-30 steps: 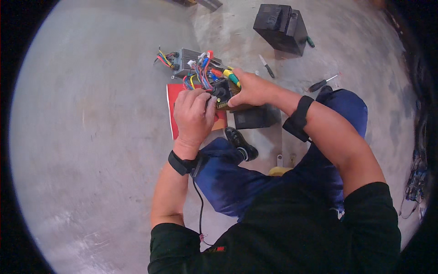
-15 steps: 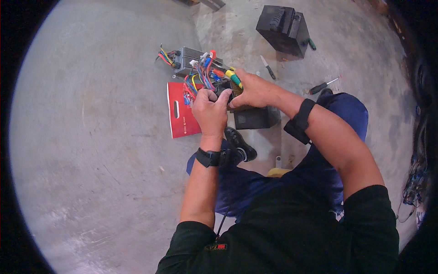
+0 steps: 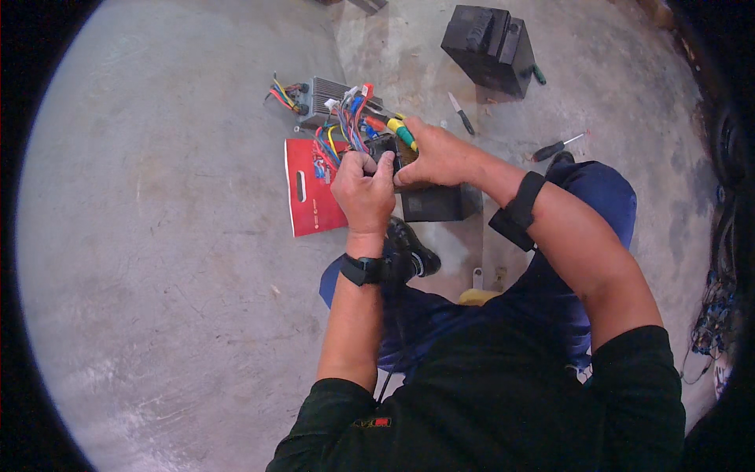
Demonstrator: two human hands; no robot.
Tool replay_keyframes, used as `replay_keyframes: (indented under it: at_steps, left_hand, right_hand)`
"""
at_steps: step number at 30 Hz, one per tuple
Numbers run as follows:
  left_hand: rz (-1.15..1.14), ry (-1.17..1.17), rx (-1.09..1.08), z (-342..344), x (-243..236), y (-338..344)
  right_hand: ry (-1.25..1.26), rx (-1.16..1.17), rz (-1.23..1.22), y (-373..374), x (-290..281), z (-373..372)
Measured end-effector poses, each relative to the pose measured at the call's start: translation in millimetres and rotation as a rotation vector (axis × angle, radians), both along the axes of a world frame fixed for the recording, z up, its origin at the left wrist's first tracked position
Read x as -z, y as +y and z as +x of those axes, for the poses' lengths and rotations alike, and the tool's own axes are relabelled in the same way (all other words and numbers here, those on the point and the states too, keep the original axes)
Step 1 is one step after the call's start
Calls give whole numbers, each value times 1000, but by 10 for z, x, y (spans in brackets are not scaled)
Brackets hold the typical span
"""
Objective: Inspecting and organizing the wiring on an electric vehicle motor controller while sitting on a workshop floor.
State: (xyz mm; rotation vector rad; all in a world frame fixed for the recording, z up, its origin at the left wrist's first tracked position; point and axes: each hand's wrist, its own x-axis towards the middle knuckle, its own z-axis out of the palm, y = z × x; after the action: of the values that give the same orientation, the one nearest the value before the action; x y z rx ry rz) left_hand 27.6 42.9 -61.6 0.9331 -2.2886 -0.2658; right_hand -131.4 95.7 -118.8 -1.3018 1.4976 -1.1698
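My left hand [image 3: 363,193] is closed, its thumb and fingers pinching the lower edge of a small black box-shaped part [image 3: 382,146]. From the right, my right hand [image 3: 436,156] curls round the same part, its thumb at the lower right side. A yellow-and-green tool handle [image 3: 403,134] lies against the right fingers; whether they grip it cannot be made out. Beside the black part spreads a bundle of coloured wires [image 3: 351,126] with small connectors. Behind them is a grey finned metal controller box [image 3: 324,98] with thick leads at its left end. My fingertips are partly hidden.
A red bag [image 3: 303,208] with a handle slot lies under the wires. A black block [image 3: 432,204] sits below my right hand. Farther off are a large black case [image 3: 487,51], a knife [image 3: 465,120] and a screwdriver [image 3: 548,151]. My shoe [image 3: 413,248] is close by.
The view has shifted slightly. Both hands keep their hold on the black part, with only a small movement of the left hand and wires.
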Motion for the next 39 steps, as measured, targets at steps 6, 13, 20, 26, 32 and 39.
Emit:
replay_keyframes:
  at_steps: [6,13,20,26,32,39]
  left_hand:
    - [-23,-49,243,115,-31,-214]
    - [135,-94,138,165,-72,-171]
    - [271,180,-15,186,50,-29]
    - [301,229,-42,255,-24,14]
    - [6,414,-78,512,-43,-267]
    - [823,171,36,453,94,-525]
  right_hand:
    - [-7,-16,25,5,-8,5]
    - [-2,22,49,23,-39,3]
    - [3,14,70,8,-27,12]
    - [-5,-7,76,52,-111,25]
    - [-3,24,53,23,-59,66]
    - [26,-13,99,115,-86,-61]
